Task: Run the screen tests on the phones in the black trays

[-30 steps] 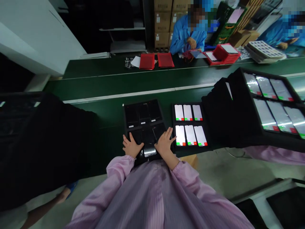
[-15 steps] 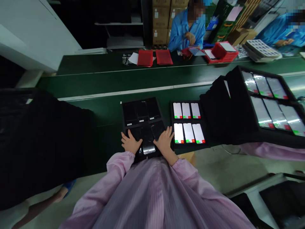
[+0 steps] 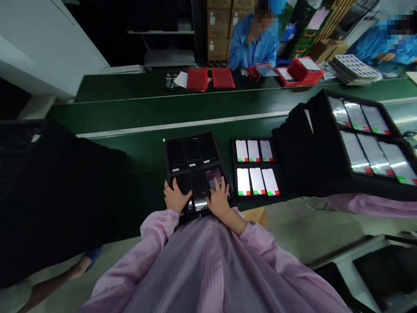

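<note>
A black tray (image 3: 169, 152) of dark phone screens lies on the green bench in front of me. My left hand (image 3: 175, 198) rests flat on the tray's near left corner, fingers spread over a dark screen. Fingers apart, my right hand (image 3: 219, 201) lies over the near right screen (image 3: 212, 177), which shows a purple reflection. Between the hands sits a middle screen (image 3: 200, 193) with a bright glint. A second black tray (image 3: 257, 194) to the right holds several lit white screens with green and red tabs.
A tall stack of black trays (image 3: 302, 152) topped with glossy screens stands at the right. A large black mass (image 3: 58, 195) fills the left. Beyond the green conveyor (image 3: 146, 113), people in blue coats work beside red trays (image 3: 197, 79). Another person's pink sleeve (image 3: 371, 206) shows at the right.
Both hands have slid slightly forward over the near row of screens. The right hand has shifted left onto the near right screen, which now shows a purple reflection.
</note>
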Action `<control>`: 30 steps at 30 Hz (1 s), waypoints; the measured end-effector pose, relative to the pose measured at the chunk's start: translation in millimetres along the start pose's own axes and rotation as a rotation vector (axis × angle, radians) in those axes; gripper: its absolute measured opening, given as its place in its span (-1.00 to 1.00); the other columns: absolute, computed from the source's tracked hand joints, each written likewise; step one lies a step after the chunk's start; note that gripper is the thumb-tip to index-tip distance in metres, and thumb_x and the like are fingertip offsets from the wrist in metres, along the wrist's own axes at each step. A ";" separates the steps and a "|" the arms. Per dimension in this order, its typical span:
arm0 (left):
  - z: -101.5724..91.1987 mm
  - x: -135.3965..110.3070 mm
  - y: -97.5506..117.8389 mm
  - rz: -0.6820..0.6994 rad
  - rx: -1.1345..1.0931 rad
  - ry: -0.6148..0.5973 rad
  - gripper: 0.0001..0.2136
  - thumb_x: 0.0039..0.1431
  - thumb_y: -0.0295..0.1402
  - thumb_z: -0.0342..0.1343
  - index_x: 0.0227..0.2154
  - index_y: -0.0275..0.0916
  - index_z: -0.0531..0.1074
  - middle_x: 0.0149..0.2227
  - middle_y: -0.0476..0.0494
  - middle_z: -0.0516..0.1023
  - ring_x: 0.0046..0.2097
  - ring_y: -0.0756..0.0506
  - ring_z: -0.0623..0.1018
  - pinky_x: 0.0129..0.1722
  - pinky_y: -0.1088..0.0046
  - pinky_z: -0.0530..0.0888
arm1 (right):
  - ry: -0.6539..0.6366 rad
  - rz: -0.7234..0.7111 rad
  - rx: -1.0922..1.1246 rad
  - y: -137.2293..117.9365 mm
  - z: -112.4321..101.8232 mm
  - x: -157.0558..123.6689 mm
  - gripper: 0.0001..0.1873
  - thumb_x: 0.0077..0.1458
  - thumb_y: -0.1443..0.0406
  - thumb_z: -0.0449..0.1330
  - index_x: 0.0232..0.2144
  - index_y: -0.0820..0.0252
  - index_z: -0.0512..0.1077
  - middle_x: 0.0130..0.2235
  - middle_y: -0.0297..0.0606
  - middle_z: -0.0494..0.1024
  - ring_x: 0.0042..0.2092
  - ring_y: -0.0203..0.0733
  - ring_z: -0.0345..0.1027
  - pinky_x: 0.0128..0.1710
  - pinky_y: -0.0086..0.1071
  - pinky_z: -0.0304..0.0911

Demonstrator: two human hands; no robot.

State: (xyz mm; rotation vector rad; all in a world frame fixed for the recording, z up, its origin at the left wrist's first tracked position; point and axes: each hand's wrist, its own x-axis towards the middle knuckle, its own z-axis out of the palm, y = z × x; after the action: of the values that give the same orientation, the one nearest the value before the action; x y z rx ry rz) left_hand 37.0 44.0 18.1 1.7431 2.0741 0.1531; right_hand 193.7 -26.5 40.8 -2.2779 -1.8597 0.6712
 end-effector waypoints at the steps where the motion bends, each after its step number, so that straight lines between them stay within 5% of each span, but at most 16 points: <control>1: 0.1 0.0 -0.4 0.005 -0.006 -0.002 -0.09 0.02 -0.08 0.29 0.41 -0.30 0.14 0.43 -0.62 0.07 0.32 -0.52 0.31 0.13 -0.14 0.48 | -0.025 0.012 0.007 -1.4 0.8 1.7 -0.60 0.21 0.27 0.23 0.06 0.32 0.57 0.50 0.15 0.07 0.55 0.35 -0.31 0.42 0.40 -0.20; 6: -2.3 -2.0 0.7 0.004 -0.014 -0.004 -0.10 0.02 -0.10 0.30 0.40 -0.33 0.16 0.43 -0.65 0.06 0.33 -0.53 0.31 0.16 -0.16 0.45 | -0.080 0.017 0.008 -6.3 1.1 12.3 -0.48 0.19 0.28 0.23 0.15 0.42 0.51 0.53 0.16 -0.07 0.55 0.40 -0.41 0.43 0.39 -0.19; 20: -0.4 -1.9 3.4 -0.023 -0.023 -0.005 -0.06 -0.02 -0.15 0.35 0.41 -0.32 0.13 0.45 -0.65 0.02 0.35 -0.55 0.30 0.19 -0.16 0.42 | -0.099 -0.172 -0.045 7.2 -14.1 23.0 -0.60 0.21 0.27 0.21 0.01 0.43 0.57 0.55 0.07 -0.16 0.55 0.40 -0.60 0.44 0.47 -0.31; 30: 14.5 -2.6 -48.2 0.097 -0.406 0.031 -0.08 0.01 -0.17 0.31 0.41 -0.30 0.07 0.38 -0.52 0.13 0.48 -0.39 0.14 0.42 -0.04 0.19 | -0.085 -0.214 -0.029 12.9 -11.3 15.2 -0.46 0.21 0.22 0.20 0.18 0.38 0.48 0.54 0.10 -0.08 0.56 0.36 -0.47 0.44 0.42 -0.28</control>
State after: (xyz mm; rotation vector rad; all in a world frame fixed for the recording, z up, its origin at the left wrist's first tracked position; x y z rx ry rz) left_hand -1.1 28.8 -11.1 1.5930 1.8203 0.5890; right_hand 212.2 -13.0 42.3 -2.0549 -2.1262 0.7221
